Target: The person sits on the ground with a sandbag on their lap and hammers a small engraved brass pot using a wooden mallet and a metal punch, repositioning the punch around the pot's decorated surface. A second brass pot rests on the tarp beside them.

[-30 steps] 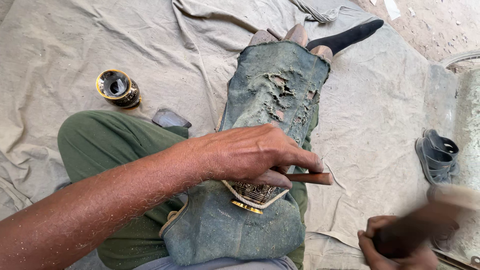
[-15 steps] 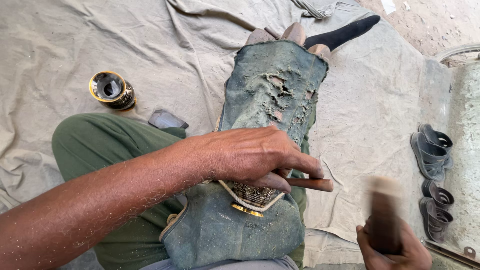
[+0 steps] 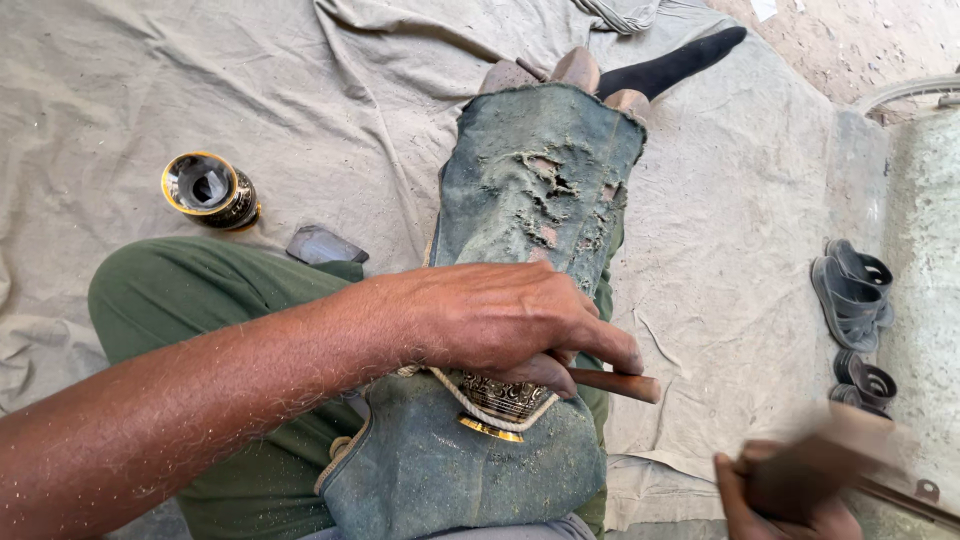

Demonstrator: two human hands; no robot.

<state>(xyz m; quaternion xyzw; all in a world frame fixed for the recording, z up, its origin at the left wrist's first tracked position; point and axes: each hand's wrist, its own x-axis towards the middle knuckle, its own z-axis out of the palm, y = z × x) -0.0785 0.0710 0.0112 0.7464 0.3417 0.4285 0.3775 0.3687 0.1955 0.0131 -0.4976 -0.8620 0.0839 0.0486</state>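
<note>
Seen from the head camera, the person sits on a wide beige cloth [image 3: 300, 90] with one leg stretched toward twelve o'clock, and a worn blue-green pad [image 3: 530, 190], torn through in patches, lies along that leg.

The left hand [image 3: 500, 320] sits near the centre, coming in from eight o'clock. Its fingers are curled down tight over a small ornate metal piece [image 3: 495, 400], dark with gold patterning and a bright gold rim, which rests on the pad in the lap just below the hand at six o'clock. The same hand pinches a thin brown rod [image 3: 615, 383] that pokes out from under the fingertips toward three o'clock, its tip free of the hand.

The right hand [image 3: 780, 495] is at the lower right corner, at about four o'clock from the left hand and well apart from it. It is closed around a brown tool [image 3: 830, 455] that is smeared with motion blur, so its shape cannot be told. A thin dark bar [image 3: 915, 500] runs off from it toward the right edge.

At ten o'clock from the left hand, a second dark vessel with a gold rim [image 3: 208, 190] stands on the cloth with its open mouth up. A small flat grey stone [image 3: 320, 245] lies just beside the bent knee in green trousers [image 3: 200, 300]. At three o'clock, near the edge of the cloth, lie grey sandals [image 3: 850, 295].
</note>
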